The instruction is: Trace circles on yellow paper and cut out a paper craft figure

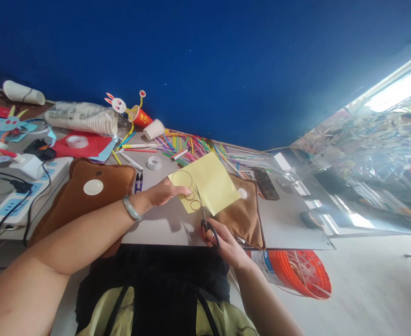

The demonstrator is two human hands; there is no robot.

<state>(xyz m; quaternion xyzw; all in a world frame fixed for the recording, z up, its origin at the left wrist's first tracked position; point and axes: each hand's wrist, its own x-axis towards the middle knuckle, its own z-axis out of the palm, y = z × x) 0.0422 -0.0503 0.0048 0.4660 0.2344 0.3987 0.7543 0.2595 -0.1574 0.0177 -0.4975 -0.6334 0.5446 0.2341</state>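
Observation:
My left hand [165,192] pinches the left edge of a yellow sheet of paper [217,179], thumb on top. Several circles are drawn on the paper near that thumb, one larger than the others. In my right hand [226,240] is a pair of scissors [205,221], fingers through the dark handles. Its blades point away from me and lie at the sheet's near edge, beside the small circles. The paper is held above the table, partly over a brown cushion [249,214].
Another brown cushion [86,205] lies left, near a power strip [33,186] with cables. Thread snips [139,183] and a tape roll [154,162] are close to my left hand. Behind are colourful straws [194,145] and stacked paper cups [82,119]. An orange bucket [296,270] stands below right.

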